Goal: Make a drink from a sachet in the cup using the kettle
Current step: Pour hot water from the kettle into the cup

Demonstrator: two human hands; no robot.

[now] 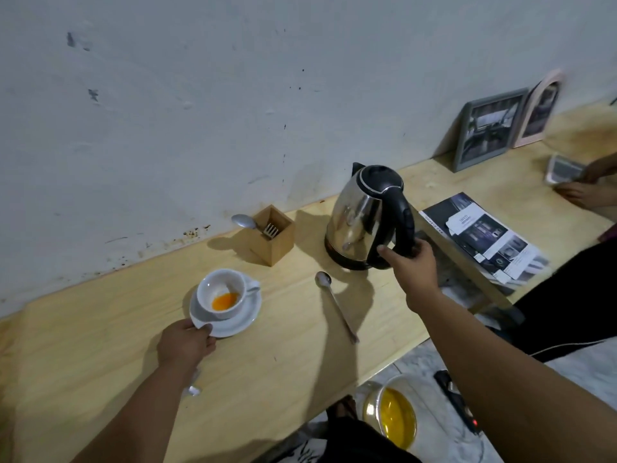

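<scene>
Wooden table: left hand grips saucer; right hand grasps kettle handle. Next: pour into powdered cup.

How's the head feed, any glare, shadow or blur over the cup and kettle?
Head view: dim, and edges bow from the wide-angle lens. Kettle steel shows bright reflections; it throws a shadow leftward over the table. Cup reads clearly, orange powder visible. Right hand is slightly soft.

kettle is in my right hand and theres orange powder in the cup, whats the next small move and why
Probably lift the kettle and bring its spout over the cup: the right hand grips the handle, the left hand steadies the saucer, and the powder looks dry.
</scene>
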